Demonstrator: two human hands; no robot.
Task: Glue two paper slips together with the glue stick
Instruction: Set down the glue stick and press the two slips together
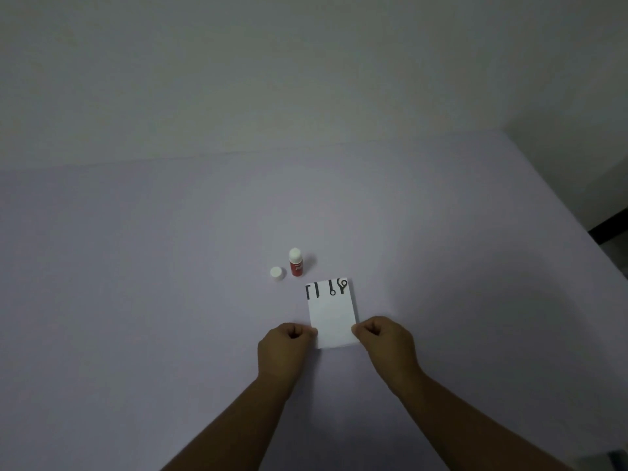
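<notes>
- Currently both hands are on the paper: the left hand point(285, 346) pinches its left edge near the bottom, the right hand point(385, 341) pinches the right edge at about the same height.
- Grip on each side: fingers curled in, thumb and fingertips closed on the paper's edge; nothing else held.
- Paper point(332, 312) lies flat on the pale table point(136, 300), black printed marks along its far edge. It reads as one white rectangle; possibly two slips stacked, but no second edge can be told apart from this view.
- Glue stick point(296, 263) stands upright just beyond the paper's far left corner, red body, white top. Its cap point(276, 272) sits apart, just left of it, so the stick is open.
- Step in hand, as judged: aligning or pressing the slips, with the glue set aside. Whether glue is already on the paper cannot be seen.
- Next move calls for: if unglued, free one hand for the stick while the other pins the paper; if glued, press flat along the seam, then recap.
</notes>
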